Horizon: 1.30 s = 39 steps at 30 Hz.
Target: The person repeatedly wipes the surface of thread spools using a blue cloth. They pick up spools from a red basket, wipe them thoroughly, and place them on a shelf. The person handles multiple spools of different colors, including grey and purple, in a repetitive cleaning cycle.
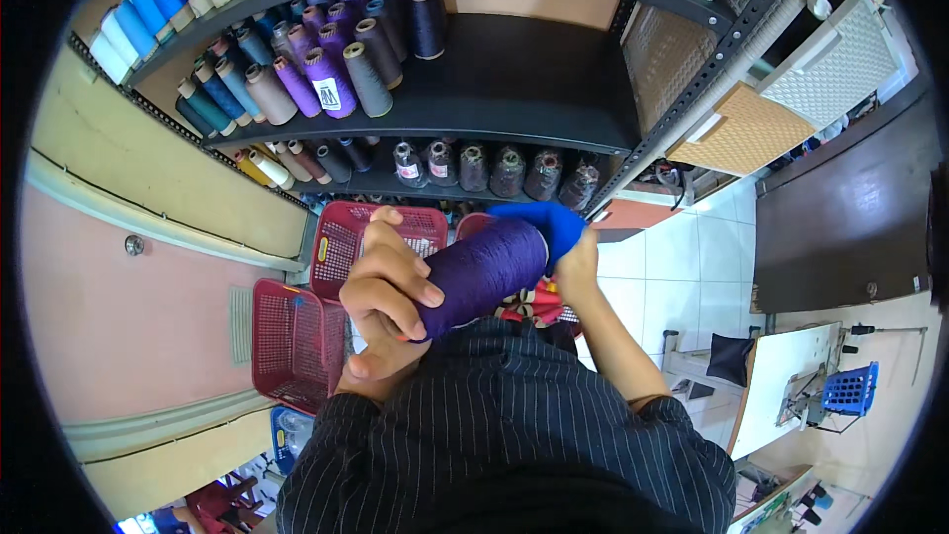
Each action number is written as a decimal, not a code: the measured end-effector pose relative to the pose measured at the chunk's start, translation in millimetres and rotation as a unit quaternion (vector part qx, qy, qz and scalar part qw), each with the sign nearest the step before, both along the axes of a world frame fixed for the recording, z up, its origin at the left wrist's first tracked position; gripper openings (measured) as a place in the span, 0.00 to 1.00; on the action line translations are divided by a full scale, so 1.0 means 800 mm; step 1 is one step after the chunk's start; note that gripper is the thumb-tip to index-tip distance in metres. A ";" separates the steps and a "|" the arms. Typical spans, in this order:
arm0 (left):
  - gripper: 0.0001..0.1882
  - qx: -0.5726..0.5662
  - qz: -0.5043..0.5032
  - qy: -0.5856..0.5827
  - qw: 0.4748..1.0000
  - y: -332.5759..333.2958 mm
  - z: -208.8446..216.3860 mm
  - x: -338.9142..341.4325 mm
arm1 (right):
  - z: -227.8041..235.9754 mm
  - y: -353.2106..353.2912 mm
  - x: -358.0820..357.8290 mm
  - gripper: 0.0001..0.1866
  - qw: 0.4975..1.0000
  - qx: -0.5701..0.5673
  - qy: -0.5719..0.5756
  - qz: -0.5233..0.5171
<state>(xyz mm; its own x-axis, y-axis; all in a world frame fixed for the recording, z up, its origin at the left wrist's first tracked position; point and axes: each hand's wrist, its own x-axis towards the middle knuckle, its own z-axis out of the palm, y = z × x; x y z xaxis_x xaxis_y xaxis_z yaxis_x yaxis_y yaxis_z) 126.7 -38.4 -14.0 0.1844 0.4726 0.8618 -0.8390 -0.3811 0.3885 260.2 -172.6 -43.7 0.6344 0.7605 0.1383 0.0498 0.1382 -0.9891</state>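
Observation:
A large cone of dark purple thread (484,275) lies tilted in front of my chest. My left hand (381,287) is closed on its lower left end, with the fingers curled and the thumb underneath. At the cone's upper right end, a bright blue cloth (554,222) is bunched. My right hand (577,265) grips this cloth against the cone's end and side; part of its fingers is hidden behind the cloth.
Black shelves (524,69) ahead carry many thread cones, among them purple ones (331,84) and plastic-wrapped dark ones (509,170). Red baskets (287,336) stand at left on the floor, with red cones (542,305) below my hands. A sewing table (786,376) stands at right.

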 end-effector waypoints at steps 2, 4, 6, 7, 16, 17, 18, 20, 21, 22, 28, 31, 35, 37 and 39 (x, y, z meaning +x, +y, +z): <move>0.36 0.007 0.006 0.011 1.000 0.002 0.006 -0.004 | 0.006 -0.019 0.005 0.28 0.993 -0.005 0.026 -0.116; 0.34 -0.007 0.005 0.016 1.000 -0.003 -0.004 -0.004 | 0.014 -0.025 0.011 0.33 0.987 0.100 0.014 -0.128; 0.33 -0.005 -0.021 0.028 0.999 -0.008 -0.006 0.001 | 0.042 -0.028 -0.003 0.35 0.985 0.148 -0.051 -0.075; 0.33 -0.002 -0.036 0.035 0.999 -0.010 -0.005 0.004 | 0.031 -0.019 -0.005 0.25 0.981 0.180 -0.069 0.009; 0.31 -0.014 -0.019 -0.009 1.000 0.010 0.001 -0.024 | -0.045 0.004 0.026 0.28 0.992 -0.062 -0.100 -0.046; 0.31 -0.007 -0.012 0.010 1.000 0.012 0.002 -0.028 | -0.044 0.002 0.030 0.28 0.991 -0.015 -0.089 -0.093; 0.31 -0.001 -0.001 0.030 1.000 0.013 0.003 -0.033 | -0.031 0.006 0.029 0.25 0.987 0.048 -0.087 -0.129; 0.30 0.002 -0.001 0.034 0.999 0.011 -0.008 -0.030 | -0.002 0.003 0.020 0.23 0.972 0.123 -0.154 -0.126; 0.30 -0.006 -0.018 0.022 1.000 0.005 -0.011 -0.024 | 0.014 -0.001 0.013 0.24 0.963 0.133 -0.219 -0.087; 0.30 -0.010 -0.031 0.009 0.999 0.001 -0.013 -0.019 | 0.026 -0.001 0.007 0.24 0.947 0.147 -0.283 -0.044; 0.29 0.043 -0.040 0.102 0.993 0.010 -0.002 -0.028 | 0.015 0.012 -0.037 0.18 0.938 0.010 -0.334 0.087; 0.27 -0.078 -0.010 0.059 0.995 0.004 -0.005 -0.034 | -0.012 0.009 -0.035 0.24 0.996 0.001 -0.079 0.037; 0.25 -0.069 -0.003 0.063 0.996 0.015 0.010 -0.053 | -0.022 -0.016 -0.021 0.23 0.989 -0.041 -0.124 -0.072; 0.26 -0.065 -0.006 0.051 0.997 0.013 0.007 -0.055 | -0.020 -0.036 -0.027 0.23 0.980 -0.038 -0.134 -0.145; 0.27 -0.054 -0.026 0.063 0.996 0.009 0.005 -0.052 | -0.011 -0.050 -0.032 0.23 0.981 0.024 -0.067 -0.181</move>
<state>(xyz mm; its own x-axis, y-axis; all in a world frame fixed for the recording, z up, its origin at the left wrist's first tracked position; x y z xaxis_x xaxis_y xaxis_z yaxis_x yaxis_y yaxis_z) 84.8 -31.2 -10.4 0.3149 0.5489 0.7743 -0.7984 -0.2879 0.5288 234.6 -212.6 -52.5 0.8354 0.4788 0.2701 0.2344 0.1341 -0.9628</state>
